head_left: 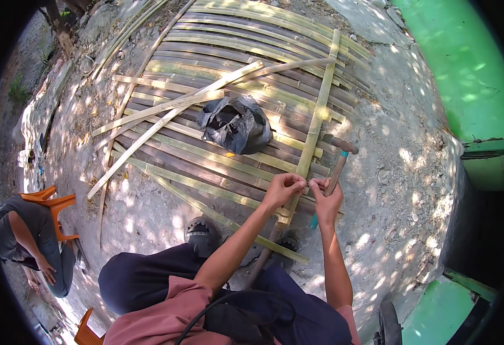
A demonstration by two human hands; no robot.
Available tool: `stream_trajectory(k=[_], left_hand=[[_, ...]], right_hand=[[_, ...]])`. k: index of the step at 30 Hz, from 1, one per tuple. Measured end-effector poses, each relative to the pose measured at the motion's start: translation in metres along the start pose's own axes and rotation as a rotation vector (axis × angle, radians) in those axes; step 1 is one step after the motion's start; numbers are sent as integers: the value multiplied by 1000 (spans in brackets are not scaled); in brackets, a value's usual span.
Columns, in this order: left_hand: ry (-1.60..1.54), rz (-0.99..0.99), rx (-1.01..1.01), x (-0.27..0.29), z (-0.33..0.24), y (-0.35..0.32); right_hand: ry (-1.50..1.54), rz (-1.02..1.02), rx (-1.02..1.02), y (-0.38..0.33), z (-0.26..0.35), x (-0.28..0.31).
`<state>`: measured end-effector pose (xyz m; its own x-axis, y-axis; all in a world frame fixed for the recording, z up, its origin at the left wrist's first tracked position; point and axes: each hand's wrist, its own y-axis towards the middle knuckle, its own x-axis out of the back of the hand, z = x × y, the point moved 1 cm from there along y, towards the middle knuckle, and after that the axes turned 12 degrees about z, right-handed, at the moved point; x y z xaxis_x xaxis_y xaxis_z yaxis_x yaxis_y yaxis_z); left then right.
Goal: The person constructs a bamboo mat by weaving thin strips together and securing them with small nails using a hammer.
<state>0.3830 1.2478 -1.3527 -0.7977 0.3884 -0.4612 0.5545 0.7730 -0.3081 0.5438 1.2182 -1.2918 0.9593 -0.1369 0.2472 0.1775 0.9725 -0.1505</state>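
- Left hand (283,188) and right hand (325,195) side by side at the near edge of a bamboo mat (235,98) lying flat on the ground (390,190).
- Both set on the lower end of 1 pale cross slat (319,109) — long axis running up and away from the hands, slightly rightward, across the darker strips of the mat.
- Left hand: fingers curled, tips pressed together on the slat's left edge — appears to pinch something small there, too small to tell what.
- Right hand: fingers bunched against the slat's right edge, touching the left fingertips; also wrapped about a hammer (337,169), its handle rising up and right, head just beside the slat.
- Slat end directly under the fingertips; rest of the slat lies ahead of both hands, neither hand clearly nearer.
- Black plastic bag (235,123) resting on the mat, well apart from the hands, up and left.
- 2 long loose slats (166,123) crossing the mat on a diagonal, left of the bag.
- Person's sandalled foot (202,233) on the ground just below the mat's near edge.
- Another person (31,241) crouched at far left beside an orange stool (54,204).
- Green wall (464,69) at right.
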Motion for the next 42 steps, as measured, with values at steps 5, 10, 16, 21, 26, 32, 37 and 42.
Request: stream_trajectory(k=[5,10,16,21,26,32,37,42], left_hand=[[397,-306,-222,4,-24,1],[742,-340,-328,18,-36,0],[860,-341,-361,20,-26,0],[852,-351,-362,22,-25,0],[873,-357,-347,20,-25,0],[870,-362,-381,17,-25,0],[889,-352,-355,12,-27,1],[895,-350,-392,13,-28,1]], right_hand=[[-38,-12,-3,20,11,5],[-78,9,-6,34,16,7],[-212,64,16,38,9,-1],[-325,76,40,37,11,-5],[-379,92,55,40,14,-7],[-328,79,50,39,16,-7],[-359,83,57,41,16,-5],[-378,97,79,41,20,-10]])
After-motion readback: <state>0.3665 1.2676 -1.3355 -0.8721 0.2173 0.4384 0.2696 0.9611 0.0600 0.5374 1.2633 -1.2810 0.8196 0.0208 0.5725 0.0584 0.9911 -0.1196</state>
